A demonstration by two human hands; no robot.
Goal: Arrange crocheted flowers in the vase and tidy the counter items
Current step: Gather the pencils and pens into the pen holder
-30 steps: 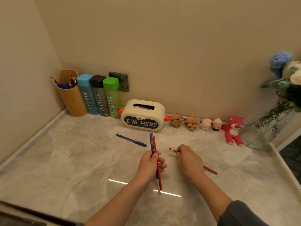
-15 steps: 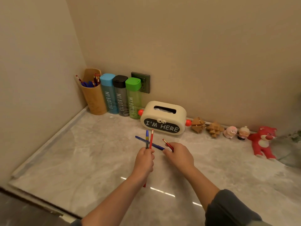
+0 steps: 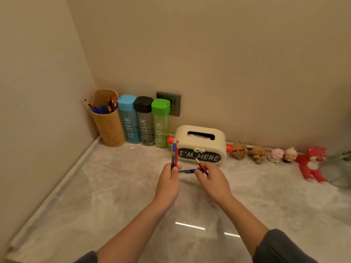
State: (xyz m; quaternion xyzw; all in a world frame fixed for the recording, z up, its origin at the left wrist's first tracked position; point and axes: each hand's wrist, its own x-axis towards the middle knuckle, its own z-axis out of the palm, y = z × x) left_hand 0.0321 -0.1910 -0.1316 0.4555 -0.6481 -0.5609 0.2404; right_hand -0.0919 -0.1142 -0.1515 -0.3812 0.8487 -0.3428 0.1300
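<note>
Centre frame, before tissue box (image 3: 201, 141): left hand (image 3: 168, 184) grips blue pen (image 3: 173, 154) and red pencil (image 3: 177, 153); right hand (image 3: 213, 184) pinches second pencil (image 3: 201, 166), fingertips beside loose pen (image 3: 187, 171) on counter (image 3: 114, 186). Best: pinch loose pen mid-shaft, bundle parallel, carry to cup (image 3: 109, 128), upper left. Axes: held pair upright; second pencil tilted up-left; loose pen crosswise.

Blue-, black- and green-capped bottles (image 3: 143, 120) flank a tan holder (image 3: 109, 126); grey-veined marble counter (image 3: 114, 186); red plush (image 3: 311, 163).
</note>
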